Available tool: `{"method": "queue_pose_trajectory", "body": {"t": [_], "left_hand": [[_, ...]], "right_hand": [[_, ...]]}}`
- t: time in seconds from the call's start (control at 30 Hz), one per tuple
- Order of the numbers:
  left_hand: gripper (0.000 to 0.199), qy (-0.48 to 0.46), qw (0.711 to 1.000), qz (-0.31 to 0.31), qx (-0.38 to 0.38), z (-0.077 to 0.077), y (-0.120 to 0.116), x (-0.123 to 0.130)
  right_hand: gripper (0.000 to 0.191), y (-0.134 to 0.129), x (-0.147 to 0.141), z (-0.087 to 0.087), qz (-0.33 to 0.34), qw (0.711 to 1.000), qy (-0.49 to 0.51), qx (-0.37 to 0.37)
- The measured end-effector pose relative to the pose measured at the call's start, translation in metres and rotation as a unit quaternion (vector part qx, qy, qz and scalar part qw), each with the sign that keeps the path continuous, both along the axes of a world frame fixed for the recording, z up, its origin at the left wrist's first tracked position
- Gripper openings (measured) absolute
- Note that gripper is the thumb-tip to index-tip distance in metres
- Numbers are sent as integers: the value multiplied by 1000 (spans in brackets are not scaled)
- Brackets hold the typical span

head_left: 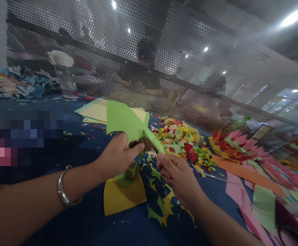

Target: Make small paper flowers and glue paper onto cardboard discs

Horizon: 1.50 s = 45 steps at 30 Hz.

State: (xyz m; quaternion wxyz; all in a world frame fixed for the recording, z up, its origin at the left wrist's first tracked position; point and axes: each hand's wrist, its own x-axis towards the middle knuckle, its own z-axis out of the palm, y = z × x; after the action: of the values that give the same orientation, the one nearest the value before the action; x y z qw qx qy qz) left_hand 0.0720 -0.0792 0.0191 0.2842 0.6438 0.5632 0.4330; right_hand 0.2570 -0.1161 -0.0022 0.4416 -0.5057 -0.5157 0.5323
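My left hand (pixel 116 150) is closed on a sheet of light green paper (pixel 120 118), pinching a brown round piece (pixel 145 143) against its lower edge. Closed at the paper's right end is my right hand (pixel 176 172). Between its fingertips and the paper shows the thin dark blade of scissors (pixel 154 149); the handles are hidden in my fingers. Below the hands lies a yellow paper piece (pixel 124 201) with another brown round piece (pixel 132 171) and a bit of green at its top. Pointed green and yellow offcuts (pixel 160 208) are scattered beside it.
Behind my hands are stacked pale sheets (pixel 94 112) and a heap of colourful cut pieces (pixel 184 136). Paper strips (pixel 248 171) cover the right side. A cup (pixel 65 75) stands at the back left near blue shreds (pixel 23 83). People sit beyond a perforated screen (pixel 100 44).
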Motion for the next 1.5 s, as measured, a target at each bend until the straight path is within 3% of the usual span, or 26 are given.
{"method": "queue_pose_trajectory", "body": {"t": [0.1,0.27,0.43,0.57,0.8,1.07,1.27,1.4,1.5], "left_hand": [[57,41,999,21,3,1,1,-1],[49,114,993,-16,5,-2,6,-3],[48,98,994,-37,6,-7,8,-4],[50,71,992,-102,10,-7,5,-2],[48,29,986,-151,-66,-5,1,0],[43,-26,987,-111,-109,-5,0,0],[34,-74,986,-128,-78,2,-2,3],[24,-107,978,-177,-34,3,-2,3],[25,-109,977,-176,-60,1,-1,3]], "right_hand": [[48,-2,1,3,10,1000,2,-9],[48,-4,3,12,11,1000,-11,-18],[48,-4,4,13,20,999,-17,-28],[46,-2,4,12,22,999,-13,-30],[45,-2,4,15,19,999,-22,-22],[46,-2,7,15,18,999,-26,-17],[49,-2,9,16,27,999,-40,-16],[49,-1,9,17,28,998,-45,-27],[49,-1,9,17,36,998,-47,-27]]}}
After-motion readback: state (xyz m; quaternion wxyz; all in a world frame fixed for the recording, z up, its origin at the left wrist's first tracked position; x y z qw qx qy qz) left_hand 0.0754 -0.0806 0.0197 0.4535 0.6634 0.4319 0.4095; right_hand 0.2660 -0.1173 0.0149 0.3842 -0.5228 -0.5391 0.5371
